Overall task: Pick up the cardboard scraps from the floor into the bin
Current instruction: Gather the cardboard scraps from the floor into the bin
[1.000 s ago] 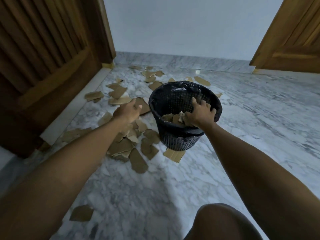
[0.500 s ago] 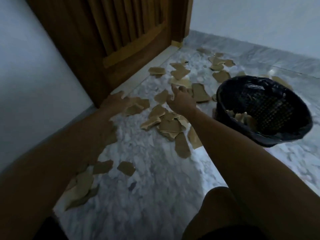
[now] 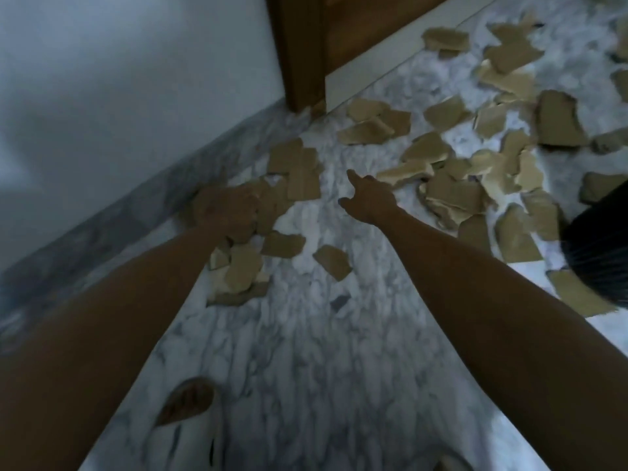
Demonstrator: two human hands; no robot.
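Observation:
Several brown cardboard scraps litter the marble floor. My left hand (image 3: 224, 210) rests on a cluster of scraps (image 3: 272, 202) by the wall's skirting, fingers curled down around them; motion blur hides the details. My right hand (image 3: 368, 197) hovers over bare floor with fingers stretched out, holding nothing, between a stack of scraps (image 3: 302, 171) and a larger heap (image 3: 452, 195). One lone scrap (image 3: 333, 261) lies below it. The black bin (image 3: 601, 249) shows only partly at the right edge.
A wooden door frame (image 3: 299, 49) and pale threshold (image 3: 380, 59) stand at the top. The white wall (image 3: 119, 79) with grey skirting runs along the left. My foot (image 3: 185, 401) is on the floor at bottom left. More scraps (image 3: 506, 56) lie at the top right.
The view swung left and down, pushing the bin to the right edge. My right hand left the bin and reached left over the floor. My left hand settled on scraps by the skirting.

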